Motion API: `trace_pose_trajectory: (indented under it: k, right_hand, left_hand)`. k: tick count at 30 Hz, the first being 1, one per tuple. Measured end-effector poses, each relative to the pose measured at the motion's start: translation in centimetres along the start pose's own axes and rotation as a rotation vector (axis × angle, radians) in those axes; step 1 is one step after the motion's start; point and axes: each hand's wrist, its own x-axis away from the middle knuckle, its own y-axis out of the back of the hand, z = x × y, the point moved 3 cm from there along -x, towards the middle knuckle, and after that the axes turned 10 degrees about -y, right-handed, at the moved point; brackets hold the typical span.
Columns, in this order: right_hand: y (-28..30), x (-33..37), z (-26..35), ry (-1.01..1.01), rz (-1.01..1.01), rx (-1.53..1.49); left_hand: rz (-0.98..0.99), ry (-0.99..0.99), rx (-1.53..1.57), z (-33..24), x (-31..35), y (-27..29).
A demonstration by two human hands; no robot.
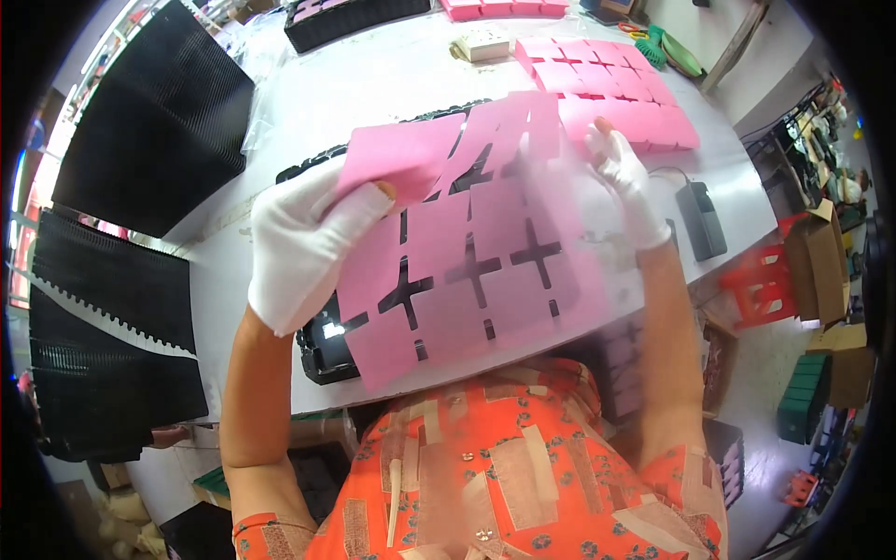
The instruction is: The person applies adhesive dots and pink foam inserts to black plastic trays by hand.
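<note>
Far L: tall stack of blk ribbed trays (154, 121), and just below it a 2nd blk stack (112, 373) w/ a pale toothed strip (107, 315) running across it. Next, L hand (303, 243) in wht glove, thumb tip bare, thumb & fingers closed on a plain pink piece (397, 154); can't tell if that's a separate pc or a folded-over part of the big sheet. Under hand & sheet, a blk tray (329, 373) on the wht tbl (322, 79), front L corner showing. Mid: the big pink sheet (457, 313), tilted over the tray, w/ cross-shaped cutouts & short slots, R side blurred. At tbl's far edge, another blk tray (359, 14) w/ pink inside, then a small pale box (485, 47) and more pink stuff (504, 9). R of those, pink slotted pcs (607, 93). R hand (625, 177), also wht-gloved, is raised just beside sheet's R edge; blurry, so can't tell if fingers are gripping or touching it. Behind: a green item (651, 51). Then dark device (700, 219) w/ cord nr tbl's R edge; past tbl, red plastic stool (761, 285), cardboard box (821, 252), green crate (805, 397).
</note>
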Motion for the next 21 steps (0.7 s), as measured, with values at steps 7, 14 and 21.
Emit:
trace_pose_trajectory:
  k: [7,14,21]
  right_hand:
    - [-1.8,-2.9,-0.9,-0.358,0.303,-0.327]
    - [-5.3,-4.1,-0.3,-0.269,0.162,-0.088]
    - [-8.6,-6.5,0.4,-0.33,0.2,0.025]
  left_hand:
    - [-0.15,-0.018,0.016,0.8,2.8,3.4]
    - [-0.342,0.215,0.072,8.7,4.3,7.8]
    - [-0.325,0.245,-0.046,14.1,3.2,9.5]
